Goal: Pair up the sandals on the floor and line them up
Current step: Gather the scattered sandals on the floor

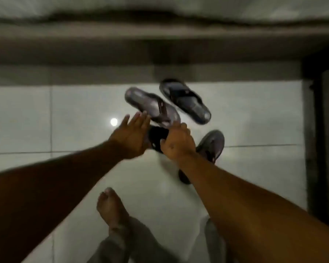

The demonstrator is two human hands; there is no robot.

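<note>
Two dark flip-flop sandals lie side by side on the white tiled floor, one on the left (pixel 152 106) and one on the right (pixel 184 100), both angled toward the lower right. A black sandal (pixel 157 136) sits between my hands, and my right hand (pixel 178 144) is closed over its edge. My left hand (pixel 131 135) is open beside it, fingers stretched toward the left flip-flop's heel. Another dark sandal (pixel 210 147) lies under my right forearm, partly hidden. The frame is blurred.
A bed frame (pixel 122 48) with a pale mattress runs across the top. A dark post (pixel 313 139) stands at the right. My bare foot (pixel 110 207) and grey trouser legs are at the bottom. A lamp's reflection (pixel 113 121) glares on the tiles.
</note>
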